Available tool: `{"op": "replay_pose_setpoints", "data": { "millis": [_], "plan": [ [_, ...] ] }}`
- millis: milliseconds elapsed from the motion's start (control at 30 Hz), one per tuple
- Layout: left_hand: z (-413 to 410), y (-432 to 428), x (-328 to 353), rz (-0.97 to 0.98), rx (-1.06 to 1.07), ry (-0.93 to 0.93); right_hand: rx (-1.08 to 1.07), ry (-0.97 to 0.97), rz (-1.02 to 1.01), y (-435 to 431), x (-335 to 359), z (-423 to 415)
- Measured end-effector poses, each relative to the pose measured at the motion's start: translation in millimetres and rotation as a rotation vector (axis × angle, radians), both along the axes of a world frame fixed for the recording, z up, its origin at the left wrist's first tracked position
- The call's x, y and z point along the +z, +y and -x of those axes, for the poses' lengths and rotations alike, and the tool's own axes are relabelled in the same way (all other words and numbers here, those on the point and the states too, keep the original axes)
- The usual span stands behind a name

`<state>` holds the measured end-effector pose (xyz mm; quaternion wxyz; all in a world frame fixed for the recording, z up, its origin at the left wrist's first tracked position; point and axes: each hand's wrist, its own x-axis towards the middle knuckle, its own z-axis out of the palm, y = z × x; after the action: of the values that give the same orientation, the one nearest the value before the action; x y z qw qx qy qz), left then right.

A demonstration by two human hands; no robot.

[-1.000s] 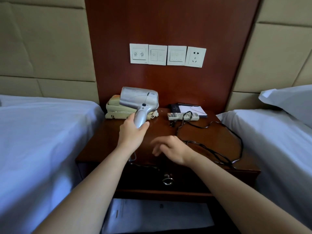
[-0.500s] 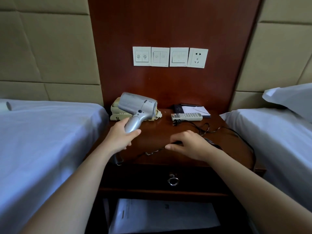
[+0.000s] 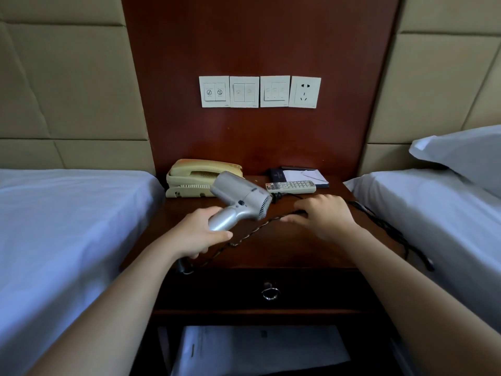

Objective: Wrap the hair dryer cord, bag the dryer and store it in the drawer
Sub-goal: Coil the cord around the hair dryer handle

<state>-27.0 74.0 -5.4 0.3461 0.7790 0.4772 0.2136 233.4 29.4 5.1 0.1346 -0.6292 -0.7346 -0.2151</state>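
Single head-worn view (wide-angle); looks forward and down onto the nightstand (image 3: 284,252), squarely facing the wood wall panel (image 3: 260,36); close in; left bed (image 3: 67,226) and right bed (image 3: 439,213) at the edges.

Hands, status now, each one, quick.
Left hand: closed around the hair dryer handle.
Right hand: pinching the cord between thumb and fingers.

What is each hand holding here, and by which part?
Left hand grips the hair dryer by its handle; right hand pinches the cord partway along.
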Motion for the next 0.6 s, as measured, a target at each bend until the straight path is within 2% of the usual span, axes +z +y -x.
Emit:
{"op": "replay_pose_setpoints", "data": {
  "millis": [167, 367, 500, 600],
  "plan": [
    [-4, -5, 3, 0.105, -0.059, -0.028, 0.010, -0.038, -0.327, 13, -7, -20],
    [-16, -18, 8, 0.141, -0.150, 0.069, 0.100, 0.066, -0.471, 27, 8, -17],
    [-26, -28, 9, 0.229, -0.200, 0.085, 0.084, 0.109, -0.411, 33, 6, -15],
    [-29, -33, 11, 0.357, -0.271, 0.004, 0.075, 0.129, -0.320, 33, 1, -15]
  ]
}}
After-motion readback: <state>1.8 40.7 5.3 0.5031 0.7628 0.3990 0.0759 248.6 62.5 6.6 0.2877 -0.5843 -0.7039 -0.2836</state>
